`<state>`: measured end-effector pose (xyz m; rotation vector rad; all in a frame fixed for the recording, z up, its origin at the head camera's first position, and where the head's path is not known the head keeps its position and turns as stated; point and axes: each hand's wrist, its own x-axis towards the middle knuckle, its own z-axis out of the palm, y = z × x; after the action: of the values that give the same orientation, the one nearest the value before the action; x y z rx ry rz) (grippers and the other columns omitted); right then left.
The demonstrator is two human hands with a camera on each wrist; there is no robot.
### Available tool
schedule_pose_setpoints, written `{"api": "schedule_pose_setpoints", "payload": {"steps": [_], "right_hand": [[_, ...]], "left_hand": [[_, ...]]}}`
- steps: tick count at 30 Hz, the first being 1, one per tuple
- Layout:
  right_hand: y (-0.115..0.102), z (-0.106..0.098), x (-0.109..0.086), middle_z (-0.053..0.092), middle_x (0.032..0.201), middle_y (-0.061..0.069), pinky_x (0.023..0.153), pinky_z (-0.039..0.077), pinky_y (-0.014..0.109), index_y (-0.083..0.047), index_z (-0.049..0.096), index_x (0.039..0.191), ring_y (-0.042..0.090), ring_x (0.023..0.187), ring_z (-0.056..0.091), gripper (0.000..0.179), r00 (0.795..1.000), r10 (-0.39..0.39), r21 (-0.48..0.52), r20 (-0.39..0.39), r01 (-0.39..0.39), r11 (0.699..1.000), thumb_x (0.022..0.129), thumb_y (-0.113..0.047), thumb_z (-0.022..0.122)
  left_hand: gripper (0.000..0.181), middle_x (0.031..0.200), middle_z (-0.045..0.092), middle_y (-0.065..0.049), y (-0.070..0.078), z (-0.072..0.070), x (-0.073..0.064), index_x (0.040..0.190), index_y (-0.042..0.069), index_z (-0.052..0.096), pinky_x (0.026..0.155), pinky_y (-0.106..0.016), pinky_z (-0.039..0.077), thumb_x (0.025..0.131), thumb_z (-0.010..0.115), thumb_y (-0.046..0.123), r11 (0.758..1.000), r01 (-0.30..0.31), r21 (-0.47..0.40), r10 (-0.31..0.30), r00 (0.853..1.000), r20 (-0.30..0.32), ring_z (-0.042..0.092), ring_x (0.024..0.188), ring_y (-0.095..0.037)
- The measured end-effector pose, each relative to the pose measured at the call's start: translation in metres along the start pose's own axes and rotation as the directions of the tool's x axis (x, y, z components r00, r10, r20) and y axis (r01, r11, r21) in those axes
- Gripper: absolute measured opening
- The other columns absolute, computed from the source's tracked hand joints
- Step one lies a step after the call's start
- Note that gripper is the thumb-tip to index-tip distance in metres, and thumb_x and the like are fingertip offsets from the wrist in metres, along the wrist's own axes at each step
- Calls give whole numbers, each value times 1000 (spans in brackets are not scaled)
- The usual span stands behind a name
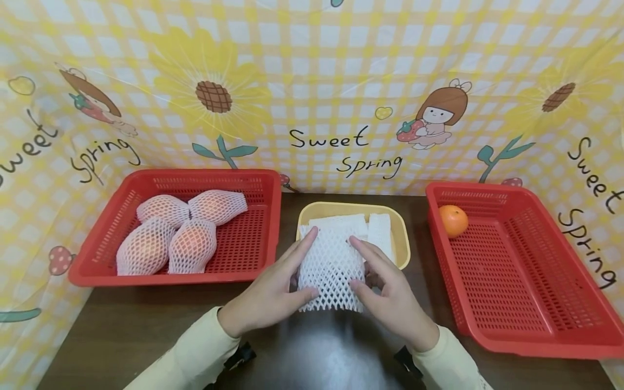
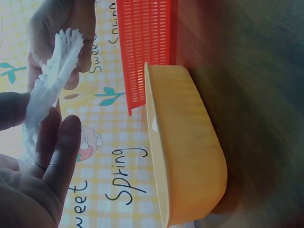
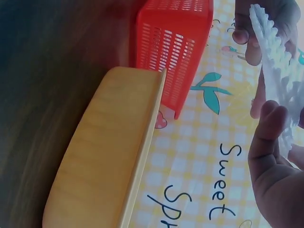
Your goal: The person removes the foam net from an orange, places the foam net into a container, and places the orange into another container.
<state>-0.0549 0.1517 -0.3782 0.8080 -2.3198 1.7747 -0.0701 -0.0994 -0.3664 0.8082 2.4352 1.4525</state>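
Both hands hold one white foam net sleeve (image 1: pixel 331 271), a soft, springy tube of diamond-shaped mesh, just above the dark wood-grain table (image 1: pixel 122 330) and in front of the yellow tub (image 1: pixel 402 238). The left hand (image 1: pixel 273 290) pinches its left edge between thumb and fingers, and the right hand (image 1: pixel 390 292) pinches the right edge the same way, so the mesh is spread flat between them. The yellow tub is a smooth plastic tray with rounded corners, and it holds more folded white foam nets (image 1: pixel 356 225); their exact number cannot be told. Two red plastic baskets with slotted walls and perforated floors stand on the table. The left basket (image 1: pixel 146 184) carries four round fruits (image 1: pixel 166 233), each wrapped in a pinkish-white foam net with pinched ends, lying touching one another. The right basket (image 1: pixel 526 303) holds a single bare orange (image 1: pixel 453 221), smooth and glossy, in its far left corner. Behind them hangs a glossy yellow checked backdrop (image 1: pixel 341 81) printed with sunflowers, cartoon figures and the words "Sweet Spring". Both sleeves are pale yellow.
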Motion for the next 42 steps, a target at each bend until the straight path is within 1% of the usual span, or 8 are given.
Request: {"api": "schedule_pose_setpoints", "payload": {"steps": [3,7,14,17,20,29,34,42], "right_hand": [[2,-4,4,50,144,11,61,55,31,-13,44,153,20,80,62,70,999,49,17,-19,-49,999,91,9,66],[9,-14,17,51,144,13,63,54,28,-9,45,153,18,80,64,66,976,198,101,-96,-188,977,91,8,65],[44,-24,48,37,155,14,68,54,28,-12,41,155,20,83,63,65,840,534,175,-94,-514,840,94,-1,61],[59,-17,57,33,156,21,65,54,29,-5,38,155,16,80,62,66,814,578,222,-50,-556,801,93,1,60],[70,-10,65,29,158,23,63,53,29,-3,37,155,15,78,59,68,805,594,245,-12,-573,782,92,2,61],[80,11,86,33,155,28,66,56,36,-4,36,156,20,75,65,70,824,565,48,44,-566,823,91,4,62],[82,16,91,31,156,28,68,57,38,-5,35,156,20,70,63,71,813,577,8,75,-579,815,91,4,61],[85,19,91,30,155,31,61,55,35,-8,33,158,17,58,55,70,794,599,-66,107,-595,801,93,2,58]], "left_hand": [[99,153,37,2,-3,-2,3,162,40,11,94,-40,52,92,75,11,999,-8,-39,8,1000,-3,58,118,-16],[94,142,43,4,-8,-6,3,161,42,14,71,-32,56,94,73,13,997,11,-73,-14,999,-44,64,86,-12],[71,122,53,7,-14,-17,-8,155,37,35,59,-31,51,96,70,15,996,83,9,-82,992,-99,58,70,-13],[56,125,53,12,-17,-21,-12,147,34,48,56,-31,49,97,69,17,995,91,51,-87,992,-86,54,67,-13],[47,125,54,14,-18,-23,-15,141,33,55,56,-30,48,98,68,17,995,87,58,-83,994,-69,54,67,-13],[38,128,57,12,-18,-27,-20,133,30,61,61,-30,49,99,67,16,996,62,59,-58,997,-55,54,70,-11],[36,127,56,15,-17,-26,-22,131,30,61,63,-30,49,99,67,15,996,44,77,-40,998,-45,54,72,-10],[34,130,56,16,-14,-28,-23,131,28,62,94,-38,48,99,65,15,988,21,150,-13,998,-55,55,115,-7]]}}
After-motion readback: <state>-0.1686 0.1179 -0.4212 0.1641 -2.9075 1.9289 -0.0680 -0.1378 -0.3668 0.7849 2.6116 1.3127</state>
